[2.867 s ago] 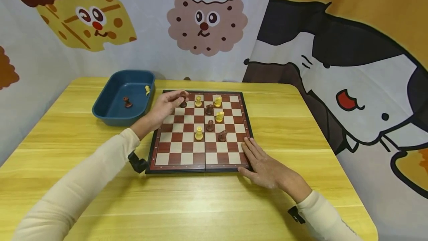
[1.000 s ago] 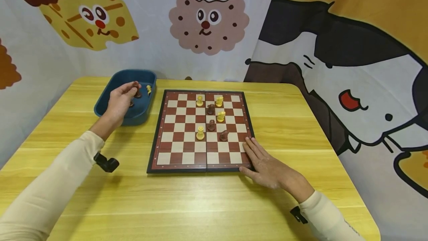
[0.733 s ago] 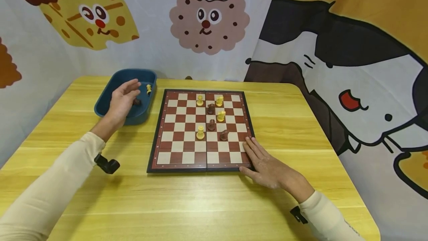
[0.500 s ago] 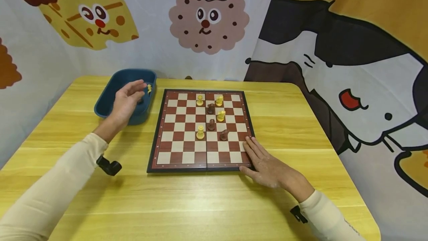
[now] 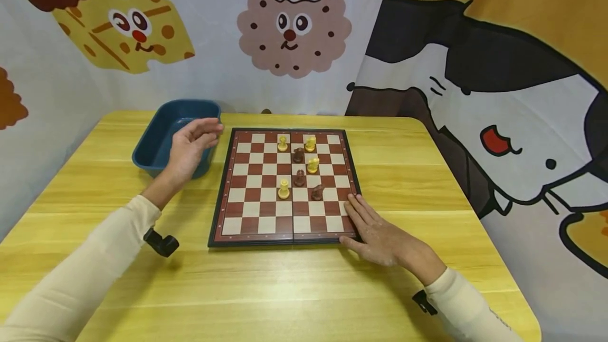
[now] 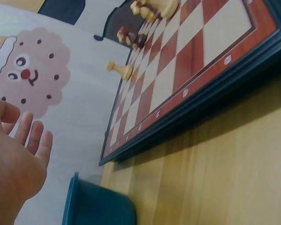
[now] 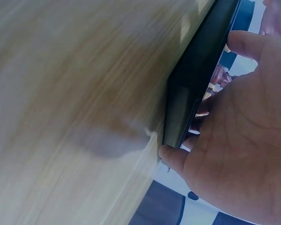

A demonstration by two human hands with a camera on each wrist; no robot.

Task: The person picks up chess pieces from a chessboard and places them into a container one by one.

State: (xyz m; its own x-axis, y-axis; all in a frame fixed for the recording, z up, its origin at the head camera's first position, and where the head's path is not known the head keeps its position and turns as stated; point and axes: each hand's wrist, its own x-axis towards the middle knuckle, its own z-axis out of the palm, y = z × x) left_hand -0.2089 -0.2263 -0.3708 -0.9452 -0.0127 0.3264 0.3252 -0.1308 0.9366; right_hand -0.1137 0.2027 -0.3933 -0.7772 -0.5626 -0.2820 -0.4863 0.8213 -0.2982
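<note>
Your left hand [image 5: 187, 148] hovers over the near corner of the bin [image 5: 157, 144], fingers spread loose and holding nothing. Your right hand [image 5: 380, 234] lies flat on the board's [image 5: 258, 226] near right corner, fingers straight, pinning it to the tabletop [image 5: 285, 289]. The pieces are on the far half of the board: four yellow, three brown. They look light, hard and smooth, probably easy to tip, so pinch one like the yellow pawn [image 5: 283, 189] at its narrow neck.

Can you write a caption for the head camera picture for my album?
Left hand open over the blue tray, right hand flat on the chessboard corner.
</note>
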